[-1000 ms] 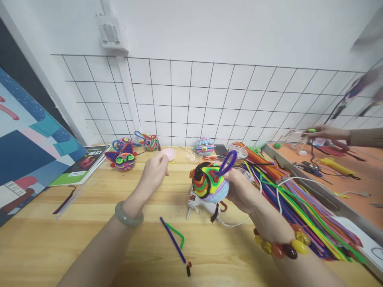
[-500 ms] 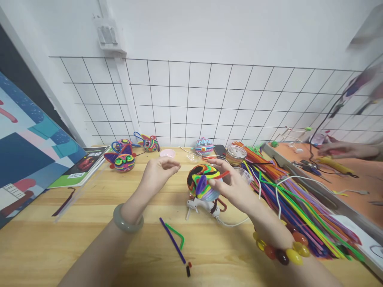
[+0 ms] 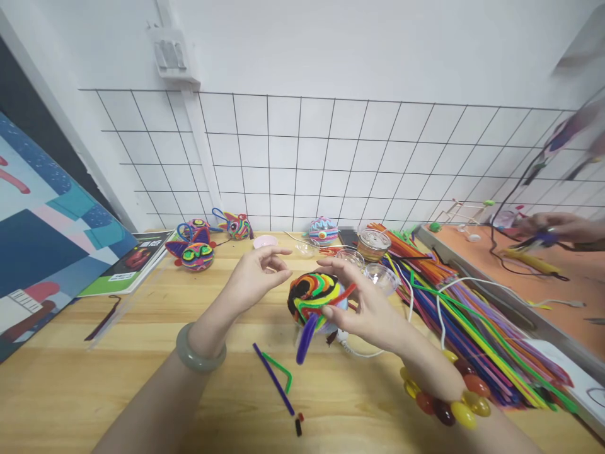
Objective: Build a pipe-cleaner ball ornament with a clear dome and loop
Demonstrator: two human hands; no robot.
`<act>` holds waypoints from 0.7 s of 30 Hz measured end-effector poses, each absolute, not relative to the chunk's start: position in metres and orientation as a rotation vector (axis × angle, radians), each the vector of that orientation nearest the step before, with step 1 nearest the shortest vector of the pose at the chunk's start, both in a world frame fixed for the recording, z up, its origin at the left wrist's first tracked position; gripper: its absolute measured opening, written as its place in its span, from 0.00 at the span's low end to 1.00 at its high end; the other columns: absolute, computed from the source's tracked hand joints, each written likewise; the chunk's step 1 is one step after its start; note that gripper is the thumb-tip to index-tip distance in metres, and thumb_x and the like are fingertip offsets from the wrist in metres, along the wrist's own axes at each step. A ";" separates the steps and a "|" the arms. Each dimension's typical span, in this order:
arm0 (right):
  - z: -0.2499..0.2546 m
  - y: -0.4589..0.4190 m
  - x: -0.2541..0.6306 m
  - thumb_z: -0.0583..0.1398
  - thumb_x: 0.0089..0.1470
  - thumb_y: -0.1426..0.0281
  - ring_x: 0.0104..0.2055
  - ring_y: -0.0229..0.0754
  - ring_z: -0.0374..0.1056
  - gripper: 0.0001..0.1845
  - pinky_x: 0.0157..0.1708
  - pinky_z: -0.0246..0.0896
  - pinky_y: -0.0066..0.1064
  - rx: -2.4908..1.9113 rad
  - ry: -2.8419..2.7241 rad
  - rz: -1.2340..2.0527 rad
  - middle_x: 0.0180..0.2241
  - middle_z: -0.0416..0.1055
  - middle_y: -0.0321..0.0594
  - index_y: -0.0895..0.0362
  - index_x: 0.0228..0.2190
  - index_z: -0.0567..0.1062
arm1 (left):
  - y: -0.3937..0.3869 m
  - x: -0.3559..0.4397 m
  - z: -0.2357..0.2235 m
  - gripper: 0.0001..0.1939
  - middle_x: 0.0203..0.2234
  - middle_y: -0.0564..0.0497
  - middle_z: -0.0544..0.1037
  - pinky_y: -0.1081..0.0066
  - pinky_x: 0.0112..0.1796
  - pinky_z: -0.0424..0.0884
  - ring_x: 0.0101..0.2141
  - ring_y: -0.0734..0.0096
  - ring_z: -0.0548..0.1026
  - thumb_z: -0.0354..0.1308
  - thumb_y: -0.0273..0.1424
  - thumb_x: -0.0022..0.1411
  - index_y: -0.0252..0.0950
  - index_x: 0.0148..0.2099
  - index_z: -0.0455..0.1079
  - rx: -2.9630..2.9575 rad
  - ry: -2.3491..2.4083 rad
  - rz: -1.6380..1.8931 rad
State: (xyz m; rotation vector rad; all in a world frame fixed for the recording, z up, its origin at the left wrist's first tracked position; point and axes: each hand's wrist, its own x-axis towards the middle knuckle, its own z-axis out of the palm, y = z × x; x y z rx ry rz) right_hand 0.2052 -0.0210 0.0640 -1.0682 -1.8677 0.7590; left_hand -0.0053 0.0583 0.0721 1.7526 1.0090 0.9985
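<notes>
My right hand [image 3: 366,309] grips a ball wrapped in coloured pipe cleaners [image 3: 316,296], its fingers on the right side. A purple piece [image 3: 307,339] sticks out of the ball toward me, and a red one points up to the right. My left hand [image 3: 259,277] hovers left of the ball, fingers apart and curved, holding nothing. Below the ball, the white glue gun [image 3: 341,338] is mostly hidden. Nearer me on the wooden table lie a purple pipe cleaner [image 3: 273,378], a bent green one [image 3: 282,371] and small dark and red scraps [image 3: 298,426].
Finished pipe-cleaner balls [image 3: 196,251] stand at the back left, another [image 3: 323,231] at the back middle. Clear cups [image 3: 380,277] and a heap of pipe cleaners [image 3: 477,334] lie to the right. Beyond, another person's hand [image 3: 558,227] holds a tool over an orange surface.
The ball has turned and come slightly left and toward me, its purple piece now pointing down. The other person's hand has picked up a blue-handled tool.
</notes>
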 end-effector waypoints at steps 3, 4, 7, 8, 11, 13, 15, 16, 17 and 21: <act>0.063 -0.020 0.205 0.64 0.51 0.65 0.58 0.49 0.60 0.33 0.56 0.56 0.45 -1.071 -1.901 0.743 0.54 0.64 0.45 0.49 0.55 0.59 | 0.058 -0.005 0.072 0.25 0.27 0.53 0.73 0.70 0.34 0.70 0.29 0.73 0.73 0.64 0.31 0.49 0.33 0.50 0.68 1.734 1.000 0.997; 0.063 -0.020 0.204 0.64 0.50 0.65 0.58 0.49 0.60 0.33 0.56 0.57 0.45 -1.076 -1.906 0.743 0.54 0.64 0.45 0.49 0.55 0.59 | 0.057 -0.005 0.072 0.25 0.27 0.53 0.74 0.70 0.35 0.70 0.30 0.73 0.73 0.64 0.31 0.49 0.33 0.50 0.68 1.730 1.000 0.989; 0.062 -0.019 0.204 0.64 0.50 0.65 0.58 0.49 0.60 0.33 0.56 0.57 0.46 -1.088 -1.905 0.746 0.54 0.64 0.46 0.49 0.55 0.58 | 0.057 -0.005 0.072 0.23 0.28 0.53 0.74 0.69 0.38 0.70 0.32 0.71 0.74 0.64 0.30 0.50 0.32 0.49 0.69 1.708 0.993 0.970; 0.062 -0.018 0.204 0.64 0.50 0.66 0.58 0.49 0.60 0.33 0.56 0.57 0.46 -1.089 -1.906 0.747 0.54 0.64 0.46 0.49 0.55 0.59 | 0.057 -0.005 0.072 0.22 0.28 0.52 0.75 0.68 0.39 0.70 0.33 0.71 0.74 0.63 0.30 0.50 0.32 0.49 0.69 1.699 0.988 0.966; 0.061 -0.017 0.205 0.64 0.50 0.66 0.58 0.49 0.60 0.33 0.56 0.57 0.46 -1.085 -1.901 0.760 0.54 0.65 0.46 0.49 0.55 0.58 | 0.058 -0.006 0.072 0.21 0.29 0.51 0.76 0.68 0.39 0.70 0.33 0.70 0.74 0.62 0.30 0.51 0.32 0.48 0.70 1.683 0.950 0.960; 0.060 -0.017 0.205 0.64 0.51 0.66 0.58 0.49 0.60 0.33 0.56 0.57 0.46 -1.077 -1.898 0.778 0.53 0.65 0.46 0.49 0.55 0.58 | 0.057 -0.007 0.073 0.18 0.28 0.51 0.76 0.68 0.37 0.70 0.31 0.71 0.74 0.61 0.31 0.52 0.32 0.47 0.70 1.686 0.904 0.968; 0.060 -0.016 0.207 0.64 0.51 0.65 0.57 0.49 0.61 0.33 0.55 0.58 0.46 -1.068 -1.894 0.801 0.53 0.65 0.46 0.49 0.55 0.58 | 0.055 -0.007 0.075 0.14 0.26 0.52 0.74 0.69 0.35 0.69 0.30 0.72 0.73 0.57 0.30 0.54 0.32 0.44 0.71 1.696 0.888 0.985; 0.061 -0.016 0.207 0.64 0.51 0.65 0.57 0.49 0.61 0.33 0.55 0.58 0.46 -1.062 -1.895 0.817 0.53 0.65 0.46 0.49 0.55 0.58 | 0.054 -0.006 0.076 0.12 0.25 0.53 0.74 0.70 0.34 0.68 0.29 0.72 0.72 0.56 0.29 0.54 0.33 0.42 0.72 1.706 0.893 0.990; 0.061 -0.016 0.208 0.64 0.50 0.66 0.56 0.50 0.62 0.33 0.54 0.58 0.46 -1.053 -1.896 0.842 0.53 0.64 0.47 0.50 0.55 0.58 | 0.053 -0.006 0.077 0.10 0.24 0.53 0.73 0.71 0.34 0.68 0.29 0.73 0.72 0.54 0.28 0.54 0.33 0.39 0.72 1.719 0.903 0.992; 0.063 -0.013 0.213 0.64 0.50 0.64 0.54 0.50 0.64 0.35 0.53 0.60 0.45 -0.917 -1.905 1.008 0.53 0.65 0.48 0.52 0.56 0.58 | 0.045 -0.004 0.081 0.09 0.16 0.57 0.66 0.75 0.26 0.61 0.22 0.77 0.65 0.48 0.24 0.53 0.34 0.31 0.70 1.734 0.908 0.968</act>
